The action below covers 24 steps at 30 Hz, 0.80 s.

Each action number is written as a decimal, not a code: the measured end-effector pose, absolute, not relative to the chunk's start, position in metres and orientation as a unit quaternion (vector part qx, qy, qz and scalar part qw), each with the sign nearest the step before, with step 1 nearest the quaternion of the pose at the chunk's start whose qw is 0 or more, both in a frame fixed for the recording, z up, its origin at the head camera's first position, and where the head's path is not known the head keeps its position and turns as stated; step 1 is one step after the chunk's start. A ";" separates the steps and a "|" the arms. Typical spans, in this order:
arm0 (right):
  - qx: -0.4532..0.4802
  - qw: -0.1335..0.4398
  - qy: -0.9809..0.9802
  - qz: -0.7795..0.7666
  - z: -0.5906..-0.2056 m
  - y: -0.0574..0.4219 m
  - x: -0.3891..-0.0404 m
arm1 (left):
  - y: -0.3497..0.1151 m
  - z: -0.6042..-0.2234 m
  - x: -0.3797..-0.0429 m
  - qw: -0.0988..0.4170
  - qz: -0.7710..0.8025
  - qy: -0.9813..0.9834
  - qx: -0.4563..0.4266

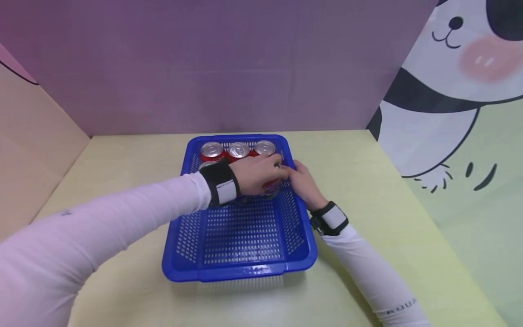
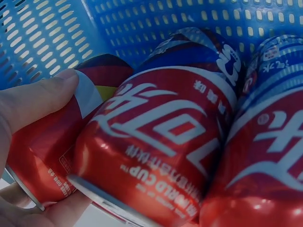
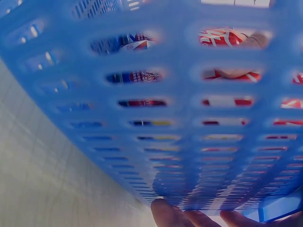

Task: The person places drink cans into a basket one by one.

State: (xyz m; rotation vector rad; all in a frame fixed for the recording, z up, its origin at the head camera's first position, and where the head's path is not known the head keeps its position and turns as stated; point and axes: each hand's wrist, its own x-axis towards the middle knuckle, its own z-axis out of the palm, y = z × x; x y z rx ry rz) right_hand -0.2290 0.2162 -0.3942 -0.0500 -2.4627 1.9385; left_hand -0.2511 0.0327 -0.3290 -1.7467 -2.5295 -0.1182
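A blue perforated plastic basket (image 1: 239, 273) contains several red soda cans in its far half. My left hand (image 1: 258, 175) reaches in from the left and grips a red can (image 2: 49, 135) by the basket's right wall, thumb on its side and fingers around its end. Close beside that can, another red can (image 2: 156, 142) with white lettering leans at a slant, and a further can (image 2: 270, 137) lies against it. My right hand (image 1: 305, 185) holds the basket's right rim from outside; its fingertips (image 3: 163, 213) show at the wall in the right wrist view.
Along the basket's far end stand three cans, the left can (image 1: 212, 150), middle can (image 1: 239, 150) and right can (image 1: 264, 147), silver tops up. The basket sits on a pale yellow table (image 1: 122, 181). Behind is a purple wall (image 1: 229, 68); a panda picture (image 1: 433, 141) covers the right wall.
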 end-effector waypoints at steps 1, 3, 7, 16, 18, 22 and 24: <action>-0.015 0.001 -0.786 0.619 -0.394 0.216 -0.229 | 0.033 -0.330 -0.251 0.035 -0.029 -0.821 -0.570; -0.012 -0.005 -0.785 0.619 -0.394 0.217 -0.229 | 0.034 -0.331 -0.250 0.036 -0.007 -0.818 -0.574; -0.010 -0.017 -0.787 0.616 -0.392 0.217 -0.228 | 0.036 -0.334 -0.248 0.019 0.025 -0.819 -0.572; -0.022 -0.012 -0.787 0.616 -0.386 0.213 -0.226 | 0.033 -0.339 -0.249 0.061 0.042 -0.810 -0.582; -0.024 -0.010 -0.788 0.615 -0.387 0.213 -0.226 | 0.033 -0.340 -0.249 0.064 0.035 -0.814 -0.576; -0.023 -0.011 -0.787 0.616 -0.392 0.215 -0.229 | 0.032 -0.340 -0.248 0.058 0.030 -0.826 -0.559; -0.023 -0.015 -0.787 0.617 -0.393 0.216 -0.229 | 0.032 -0.340 -0.249 0.050 0.033 -0.829 -0.556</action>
